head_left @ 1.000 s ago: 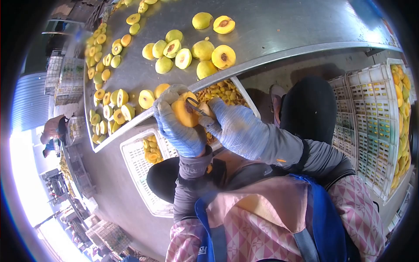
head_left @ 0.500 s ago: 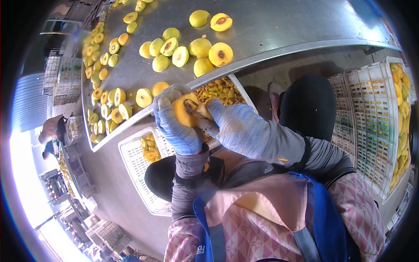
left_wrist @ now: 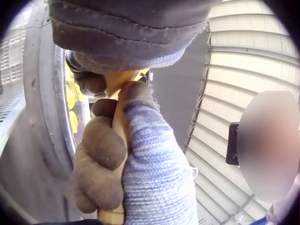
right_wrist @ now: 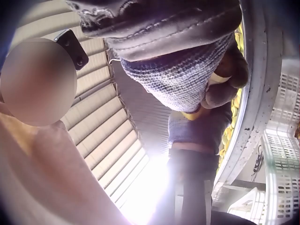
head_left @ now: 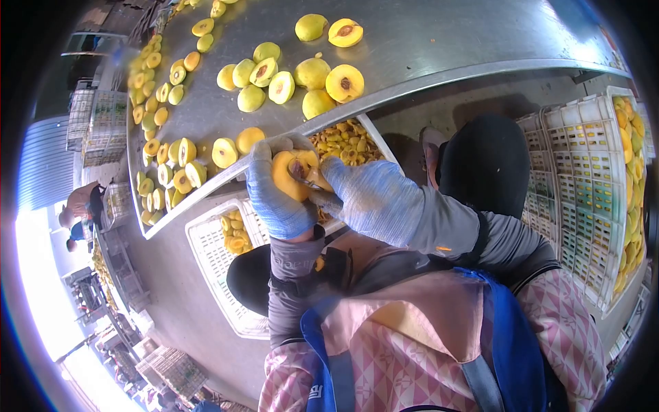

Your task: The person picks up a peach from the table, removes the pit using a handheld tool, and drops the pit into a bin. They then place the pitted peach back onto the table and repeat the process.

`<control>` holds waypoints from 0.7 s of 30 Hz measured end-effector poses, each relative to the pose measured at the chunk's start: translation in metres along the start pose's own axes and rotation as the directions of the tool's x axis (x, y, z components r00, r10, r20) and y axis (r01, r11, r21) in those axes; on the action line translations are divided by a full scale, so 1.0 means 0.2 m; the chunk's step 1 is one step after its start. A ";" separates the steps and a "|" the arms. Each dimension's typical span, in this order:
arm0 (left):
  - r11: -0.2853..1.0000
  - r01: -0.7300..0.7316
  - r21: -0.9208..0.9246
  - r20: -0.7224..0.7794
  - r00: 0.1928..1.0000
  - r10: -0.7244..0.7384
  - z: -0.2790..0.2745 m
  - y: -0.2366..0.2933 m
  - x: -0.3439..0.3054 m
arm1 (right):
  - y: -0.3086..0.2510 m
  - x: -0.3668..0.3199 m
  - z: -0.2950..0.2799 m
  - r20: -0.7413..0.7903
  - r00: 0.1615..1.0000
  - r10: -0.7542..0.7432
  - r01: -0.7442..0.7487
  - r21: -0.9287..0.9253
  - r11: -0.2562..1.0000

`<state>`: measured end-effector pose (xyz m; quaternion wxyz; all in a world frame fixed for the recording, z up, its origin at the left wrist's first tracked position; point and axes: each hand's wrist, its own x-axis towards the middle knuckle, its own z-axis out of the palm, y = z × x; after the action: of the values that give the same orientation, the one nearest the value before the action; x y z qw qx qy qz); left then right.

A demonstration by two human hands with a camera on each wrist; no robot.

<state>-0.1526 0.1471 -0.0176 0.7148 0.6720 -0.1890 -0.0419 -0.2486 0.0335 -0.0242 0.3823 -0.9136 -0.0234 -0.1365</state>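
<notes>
My gloved left hand [head_left: 278, 202] holds a yellow peach half [head_left: 285, 180] by the table's near edge, its cut face toward my right hand. In my gloved right hand [head_left: 377, 199] is a pitting knife, gripped by a pale yellow handle [left_wrist: 121, 126] that shows best in the left wrist view. Its curved metal blade [head_left: 305, 182] sits at the dark reddish hollow in the middle of the peach half. In the right wrist view the right glove [right_wrist: 173, 79] covers most of the fruit and tool.
Several halved peaches [head_left: 281, 88] lie on the metal table [head_left: 412, 41], with more along its left side. Beneath its edge a bin holds scraps [head_left: 347, 141]. A white crate [head_left: 206, 250] stands at lower left, a peach-filled crate [head_left: 576, 185] at right. Another person [head_left: 84, 206] is far left.
The blade has turned and shifted slightly down within the peach half, and the right hand has rotated a little with it. Both hands keep their holds.
</notes>
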 end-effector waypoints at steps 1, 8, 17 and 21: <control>0.982 0.102 -0.162 -0.009 0.994 -0.105 0.00 0.00 0.00 | 0.01 0.00 0.01 0.012 0.999 -0.053 0.054 -0.041 0.998; 0.814 0.438 -0.381 0.084 0.893 -0.442 -0.03 0.07 0.03 | -0.01 0.02 -0.01 0.004 1.000 -0.017 0.017 -0.057 0.998; 0.922 0.245 -0.299 -0.159 0.940 -0.301 0.03 0.04 -0.03 | -0.05 0.02 -0.02 0.036 0.998 0.059 -0.062 0.106 0.992; 0.918 0.263 -0.295 -0.092 0.949 -0.302 0.00 0.02 -0.01 | -0.01 0.01 0.04 -0.039 0.999 -0.010 0.013 0.067 0.998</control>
<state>-0.1557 0.1484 -0.0132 0.8000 0.5859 -0.0329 -0.1252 -0.2450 0.0405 -0.0274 0.4125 -0.8972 -0.0259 -0.1556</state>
